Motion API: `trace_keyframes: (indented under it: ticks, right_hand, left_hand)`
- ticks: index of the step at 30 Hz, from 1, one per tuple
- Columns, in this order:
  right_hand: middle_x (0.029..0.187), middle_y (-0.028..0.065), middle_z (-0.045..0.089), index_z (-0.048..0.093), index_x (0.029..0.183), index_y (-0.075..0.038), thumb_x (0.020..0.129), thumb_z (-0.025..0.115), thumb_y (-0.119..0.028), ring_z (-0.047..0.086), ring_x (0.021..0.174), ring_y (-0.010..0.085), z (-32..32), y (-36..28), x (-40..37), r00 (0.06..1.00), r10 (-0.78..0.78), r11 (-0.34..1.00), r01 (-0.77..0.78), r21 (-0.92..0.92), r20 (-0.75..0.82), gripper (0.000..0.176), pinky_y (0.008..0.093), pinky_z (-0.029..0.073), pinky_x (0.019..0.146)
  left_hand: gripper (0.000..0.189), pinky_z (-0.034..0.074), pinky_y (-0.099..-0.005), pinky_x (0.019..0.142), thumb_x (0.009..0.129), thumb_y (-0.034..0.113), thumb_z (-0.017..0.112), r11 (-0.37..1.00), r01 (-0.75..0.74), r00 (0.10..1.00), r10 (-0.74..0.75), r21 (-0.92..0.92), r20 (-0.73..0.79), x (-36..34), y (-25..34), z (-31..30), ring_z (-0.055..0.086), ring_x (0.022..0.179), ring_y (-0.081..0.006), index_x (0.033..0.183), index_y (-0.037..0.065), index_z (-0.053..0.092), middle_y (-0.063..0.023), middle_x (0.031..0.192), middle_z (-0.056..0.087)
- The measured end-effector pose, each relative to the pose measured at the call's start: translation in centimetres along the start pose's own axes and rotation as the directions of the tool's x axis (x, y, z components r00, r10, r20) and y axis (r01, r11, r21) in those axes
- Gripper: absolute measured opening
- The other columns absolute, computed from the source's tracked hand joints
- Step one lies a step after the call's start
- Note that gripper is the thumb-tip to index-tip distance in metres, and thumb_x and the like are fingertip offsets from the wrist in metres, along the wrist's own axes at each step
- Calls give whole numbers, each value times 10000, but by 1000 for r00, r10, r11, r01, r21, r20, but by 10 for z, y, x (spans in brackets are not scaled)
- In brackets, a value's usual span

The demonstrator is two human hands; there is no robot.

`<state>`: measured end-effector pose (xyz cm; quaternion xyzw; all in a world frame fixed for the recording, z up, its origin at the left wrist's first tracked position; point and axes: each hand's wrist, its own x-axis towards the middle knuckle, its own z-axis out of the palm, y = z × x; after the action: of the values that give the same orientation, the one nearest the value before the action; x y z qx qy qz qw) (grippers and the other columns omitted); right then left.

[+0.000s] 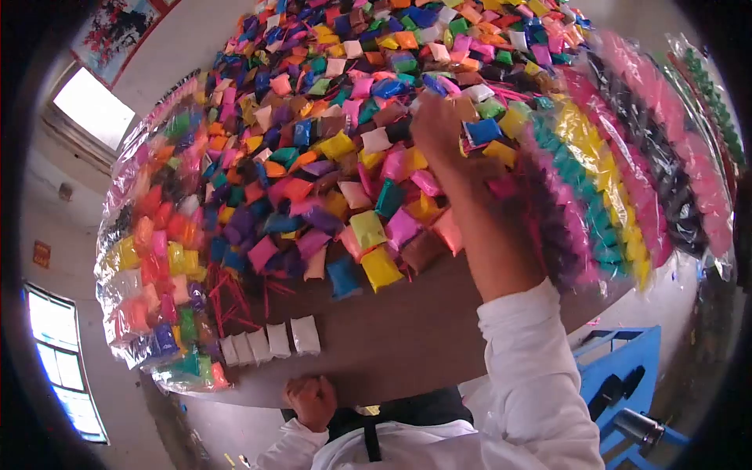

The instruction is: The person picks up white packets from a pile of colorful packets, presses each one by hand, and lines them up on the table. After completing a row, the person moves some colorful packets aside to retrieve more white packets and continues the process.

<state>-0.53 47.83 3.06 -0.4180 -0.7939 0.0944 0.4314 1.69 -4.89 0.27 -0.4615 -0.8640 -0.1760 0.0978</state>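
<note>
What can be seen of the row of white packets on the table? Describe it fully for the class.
The row of white packets has five small, roughly rectangular pouches, apparently soft plastic; contents cannot be told. They rest on the brown tabletop, crowded closest at the picture's left end, the rightmost showing widest. The curled left hand is nearby, not visibly touching them.

This looks like a packing workshop: a brown table [392,329] is heaped with small, bright packets [381,268], long clear bags [603,196] of sorted colours lie along its side, and plain pale walls [59,211] and a window [59,345] surround it.
</note>
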Motion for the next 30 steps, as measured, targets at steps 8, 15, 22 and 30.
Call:
trace_keyframes:
  ticks: [8,15,22,30]
  right_hand:
    - [1060,184,686,662,1052,-29,755,746,-318,636,1054,372,10,41,38,981,142,975,-117,-188,128,423,462,506,902]
    - [1017,160,707,631,1210,-8,802,725,-276,689,878,266,-36,22,30,941,18,939,-132,318,337,496,365,542,806]
    - [973,61,680,648,1047,-21,824,709,-92,646,803,146,-141,-53,-89,867,-111,533,-360,766,485,242,294,518,691]
    - [1182,161,630,602,1140,-6,739,764,-59,629,1087,368,-177,-116,-261,889,-282,782,-5,624,361,436,377,521,899]
  left_hand:
    - [297,340,-467,544,742,56,643,995,9,1000,-7,-100,24,6,8,-7,485,518,-356,540,89,427,-126,550,487]
    - [338,366,-417,561,725,118,688,996,-55,997,51,-70,-58,2,2,-2,484,474,-292,525,119,416,-80,534,504]
    - [347,364,-432,542,809,196,670,973,-23,1000,19,-231,-19,5,-3,-5,497,517,-323,556,99,453,-99,548,496]
    - [345,353,-429,537,871,186,632,834,14,997,-53,-551,-55,11,-3,-20,494,536,-331,588,61,479,-102,561,492]
